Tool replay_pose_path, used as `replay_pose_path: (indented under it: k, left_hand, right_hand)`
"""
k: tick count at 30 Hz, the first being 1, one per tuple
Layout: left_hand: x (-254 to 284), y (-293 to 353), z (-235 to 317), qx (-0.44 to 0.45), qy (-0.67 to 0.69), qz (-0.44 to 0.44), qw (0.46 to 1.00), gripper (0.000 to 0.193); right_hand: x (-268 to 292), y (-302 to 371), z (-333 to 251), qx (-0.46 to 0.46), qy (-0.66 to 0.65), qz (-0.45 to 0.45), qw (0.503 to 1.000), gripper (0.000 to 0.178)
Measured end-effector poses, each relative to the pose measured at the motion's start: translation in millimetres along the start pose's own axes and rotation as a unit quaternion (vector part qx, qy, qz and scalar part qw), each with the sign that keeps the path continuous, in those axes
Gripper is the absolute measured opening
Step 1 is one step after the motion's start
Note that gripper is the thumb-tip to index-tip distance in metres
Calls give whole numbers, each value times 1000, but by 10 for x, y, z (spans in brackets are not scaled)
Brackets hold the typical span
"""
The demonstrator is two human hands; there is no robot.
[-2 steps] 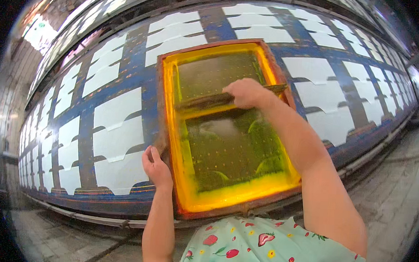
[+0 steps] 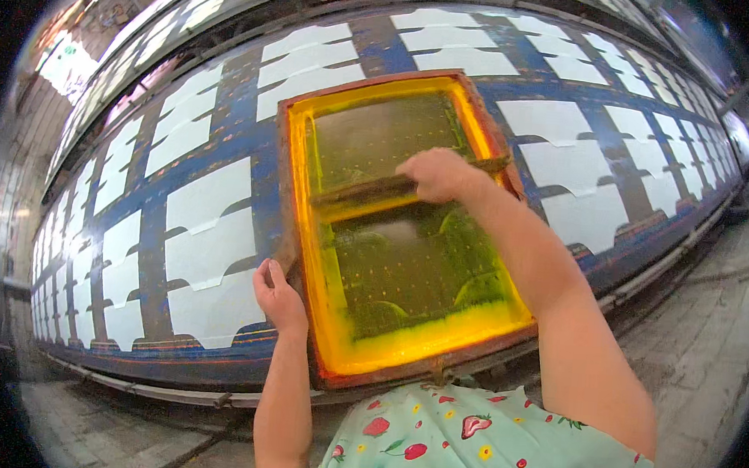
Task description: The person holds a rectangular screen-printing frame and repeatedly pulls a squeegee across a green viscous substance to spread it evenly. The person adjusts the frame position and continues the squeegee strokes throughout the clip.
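the right hand [image 2: 436,175] grips a dark bar [image 2: 360,190] across a yellow-edged frame [image 2: 410,351] at the near edge of the counter [image 2: 152,259], the left hand [image 2: 283,301] loosely open just beside the frame's left side.

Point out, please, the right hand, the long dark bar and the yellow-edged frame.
Right hand [image 2: 436,174], head view: back of the hand.
Long dark bar [image 2: 364,190], head view: left part.
Yellow-edged frame [image 2: 375,90], head view: far rim.

Near mesh [image 2: 398,274] offers open room; the bar [image 2: 355,194] blocks beyond.
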State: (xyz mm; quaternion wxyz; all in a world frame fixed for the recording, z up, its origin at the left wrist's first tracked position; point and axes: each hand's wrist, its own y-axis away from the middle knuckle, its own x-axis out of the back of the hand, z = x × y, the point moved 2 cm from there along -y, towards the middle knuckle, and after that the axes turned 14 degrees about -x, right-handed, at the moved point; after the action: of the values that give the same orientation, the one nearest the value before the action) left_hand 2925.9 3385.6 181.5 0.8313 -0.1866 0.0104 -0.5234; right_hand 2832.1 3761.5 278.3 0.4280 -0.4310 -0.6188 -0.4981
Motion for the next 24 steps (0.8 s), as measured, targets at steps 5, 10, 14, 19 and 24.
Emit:
replay_pose_path:
  k: [5,10,14,19,24]
  left_hand:
    - [-13,-75,-110,11,26,-4,1000,41]
    - [-29,-108,-193,-30,-29,-14,999,60]
    - [-7,-76,-167,-69,-79,-19,994,67]
    - [9,-70,-82,-53,-86,-23,995,63]
    - [12,-70,-114,-61,-79,-18,995,60]
  right_hand:
    - [-320,974,-415,-7,8,-2,1000,45]
    - [-760,1894,-752,-20,-31,28,999,45]
    - [-978,2456,-962,1,-14,82,997,42]
    - [-1135,2772,-981,46,-45,99,993,43]
    - [-1280,3000,-927,89,-77,165,979,60]
